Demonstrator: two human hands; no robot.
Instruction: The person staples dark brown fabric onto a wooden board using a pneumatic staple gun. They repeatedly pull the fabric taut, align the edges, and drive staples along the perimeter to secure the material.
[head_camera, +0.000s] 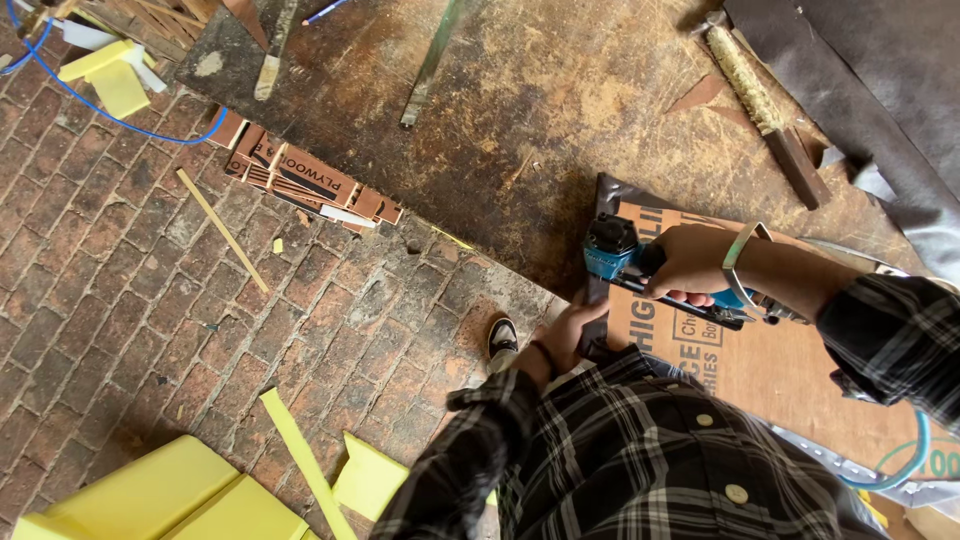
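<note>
Blue pneumatic stapler (625, 262) is gripped by right hand (690, 265), fingers clenched on the handle, nose set at panel edge. Plywood panel (760, 360), on desk (560, 130) at 3 o'clock, is pinned by left hand (572, 335), fingers clamped over its edge, likely to prevent shifting.

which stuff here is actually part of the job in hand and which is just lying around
In use:
- teal and black power stapler, gripped by right hand
- brown printed plywood panel with dark sheet at its edge, steadied by left hand

Lying about:
- yellow foam blocks
- blue cable
- wood-handled bristle brush
- thin wooden stick
</note>
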